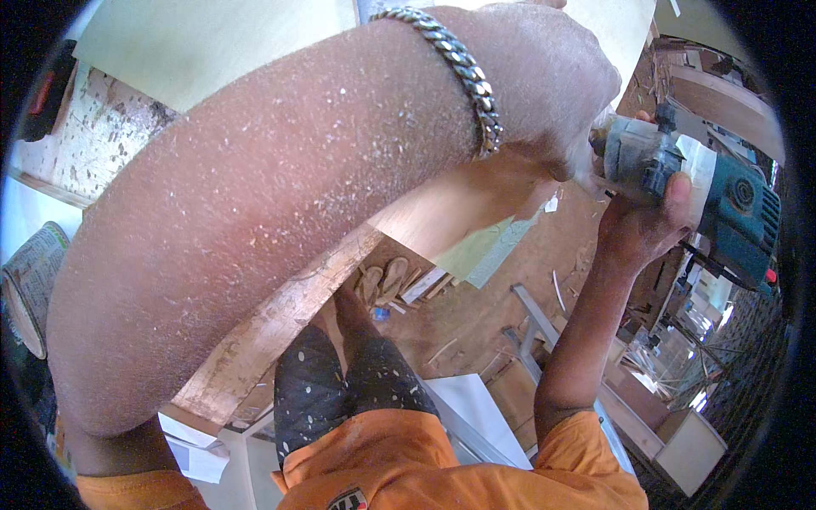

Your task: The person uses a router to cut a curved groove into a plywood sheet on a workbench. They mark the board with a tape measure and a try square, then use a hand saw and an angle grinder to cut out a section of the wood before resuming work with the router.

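Note:
My right hand [642, 225] grips the grey front body of a teal power tool, which looks like a trim router [739, 212], its thumb on the near side. The tool is held sideways at the right, its front end toward my left hand [557, 81]. My left arm, dusted with wood particles and wearing a chain bracelet [459, 59], crosses the upper view. The left hand is by the front end of the tool, over the edge of a pale board [212, 51]. Most of its fingers are hidden, so their grip cannot be made out.
The wooden bench edge [280, 340] runs below my left forearm. A newspaper-covered round container [34, 280] stands at the left, near a black-and-red object [51, 93]. Sandals [387, 279], wood offcuts and a metal frame [537, 319] are on the dirt floor. A white panel [480, 412] lies near my legs.

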`<state>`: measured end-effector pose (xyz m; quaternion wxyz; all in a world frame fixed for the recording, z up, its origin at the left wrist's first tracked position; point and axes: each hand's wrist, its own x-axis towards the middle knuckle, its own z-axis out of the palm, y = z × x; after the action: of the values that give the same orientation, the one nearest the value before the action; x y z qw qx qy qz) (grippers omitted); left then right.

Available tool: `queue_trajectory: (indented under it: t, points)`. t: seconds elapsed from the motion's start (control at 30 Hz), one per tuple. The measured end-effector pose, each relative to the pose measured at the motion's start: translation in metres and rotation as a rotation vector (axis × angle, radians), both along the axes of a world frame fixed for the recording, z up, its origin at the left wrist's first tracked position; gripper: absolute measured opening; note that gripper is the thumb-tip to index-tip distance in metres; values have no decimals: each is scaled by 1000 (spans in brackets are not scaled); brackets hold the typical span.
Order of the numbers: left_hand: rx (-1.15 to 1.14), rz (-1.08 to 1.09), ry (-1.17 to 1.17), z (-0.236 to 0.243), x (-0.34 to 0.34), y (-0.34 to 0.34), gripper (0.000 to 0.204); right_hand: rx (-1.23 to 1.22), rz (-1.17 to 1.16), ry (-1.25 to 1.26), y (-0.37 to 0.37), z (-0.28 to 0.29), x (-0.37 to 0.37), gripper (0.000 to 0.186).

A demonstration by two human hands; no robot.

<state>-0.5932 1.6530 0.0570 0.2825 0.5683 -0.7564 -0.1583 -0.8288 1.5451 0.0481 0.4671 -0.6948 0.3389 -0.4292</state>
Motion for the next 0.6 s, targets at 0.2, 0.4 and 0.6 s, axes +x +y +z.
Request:
queue_trajectory:
  t: [0.2,0.4,0.6]
  points:
    - [34,-20,-13,0,0,-4,39,-39,-20,17,-2,3,1,77]
    - [263,277,-414,31,-47,-11,29,-79,-44,87,-11,0,-3,85]
    - [298,316,-437,26,-60,-21,27,-73,-24,104,-22,0,-12,88]
